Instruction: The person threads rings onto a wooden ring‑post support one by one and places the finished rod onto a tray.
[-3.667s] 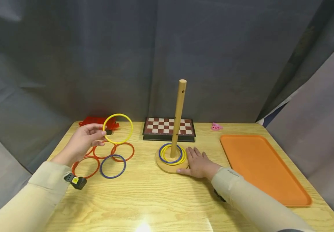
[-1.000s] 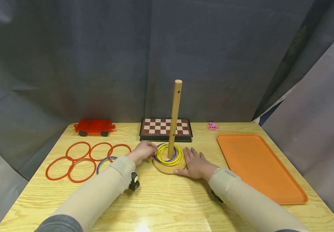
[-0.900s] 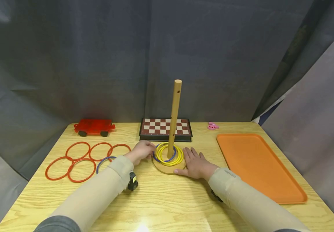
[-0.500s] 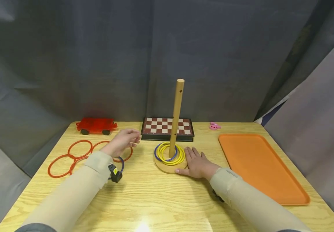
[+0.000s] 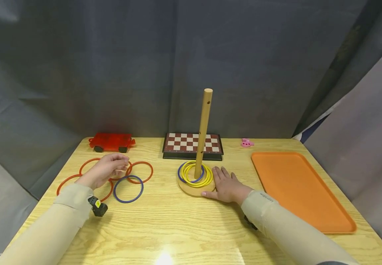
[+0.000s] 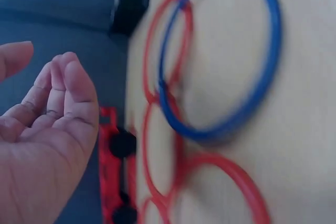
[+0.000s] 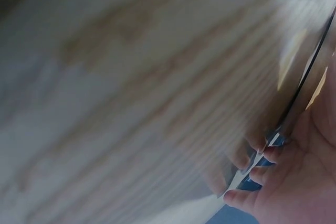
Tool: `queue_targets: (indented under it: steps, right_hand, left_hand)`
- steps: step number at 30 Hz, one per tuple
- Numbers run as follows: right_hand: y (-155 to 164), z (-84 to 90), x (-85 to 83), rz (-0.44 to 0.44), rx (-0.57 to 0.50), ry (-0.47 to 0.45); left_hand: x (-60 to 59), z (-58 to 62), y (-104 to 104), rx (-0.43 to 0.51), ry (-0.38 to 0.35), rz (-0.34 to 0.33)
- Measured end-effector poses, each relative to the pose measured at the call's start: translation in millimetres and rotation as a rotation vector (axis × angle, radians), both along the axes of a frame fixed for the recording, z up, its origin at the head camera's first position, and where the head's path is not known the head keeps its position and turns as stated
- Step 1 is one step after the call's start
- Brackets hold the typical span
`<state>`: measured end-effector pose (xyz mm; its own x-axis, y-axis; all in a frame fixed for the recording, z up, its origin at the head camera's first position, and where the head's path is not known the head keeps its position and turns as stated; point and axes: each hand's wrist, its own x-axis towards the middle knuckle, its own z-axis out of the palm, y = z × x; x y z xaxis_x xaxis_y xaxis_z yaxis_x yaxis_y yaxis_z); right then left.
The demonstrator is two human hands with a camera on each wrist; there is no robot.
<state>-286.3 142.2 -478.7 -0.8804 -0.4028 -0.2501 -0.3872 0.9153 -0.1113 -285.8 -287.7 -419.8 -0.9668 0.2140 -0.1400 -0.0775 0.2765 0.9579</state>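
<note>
left grip (image 5: 106,170) loose and empty above thin red rings (image 5: 140,172), right grip (image 5: 226,186) flat on round wooden base (image 5: 191,190)

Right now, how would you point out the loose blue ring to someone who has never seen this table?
Start at the wooden peg stand in the middle of the table, then look to its left, where flat rings lie in a cluster beside the left hand. The blue ring lies nearest the stand on the near side. It is the only blue one in the cluster; its neighbours, the red rings, are all red.

Left hand (image 5: 106,170) hides red rings (image 5: 111,173); right-wrist view blurred.
</note>
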Motion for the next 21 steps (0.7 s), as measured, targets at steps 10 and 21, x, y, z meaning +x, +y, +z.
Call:
queue_targets:
  steps: [10,21]
  right_hand:
    - [2,0.7,1.0,-0.004,-0.018,-0.008]
    - [2,-0.6,-0.7,-0.001,-0.031,0.001]
  left_hand:
    - [17.0,-35.8,-24,-0.044,-0.017,0.041]
    - [23.1,-46.4,-29,-0.211,0.072,0.076]
